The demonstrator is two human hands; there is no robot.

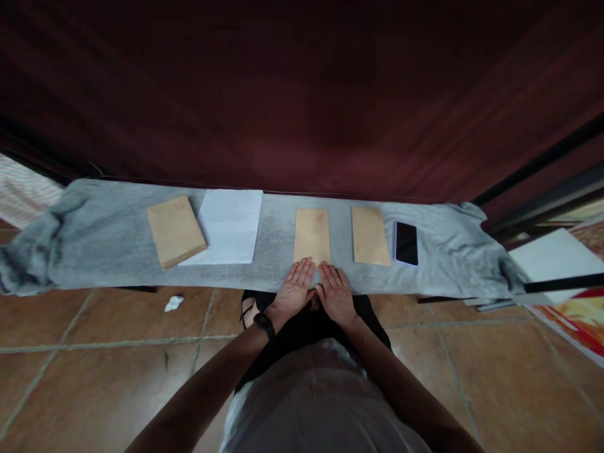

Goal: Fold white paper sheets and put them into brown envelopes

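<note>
One brown envelope [312, 235], mid-frame, long axis vertical. Our left grip [293, 294] and right grip [337, 297], flat, unclenched, touch its lower end.

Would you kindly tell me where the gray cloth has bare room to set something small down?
Bare gray cloth shows left of the stacked brown envelopes, between the white paper and the middle envelope, and right of the smartphone. It is crowded where the stack overlaps the paper, and at the middle envelope's near end, touched by the left hand and right hand.
</note>
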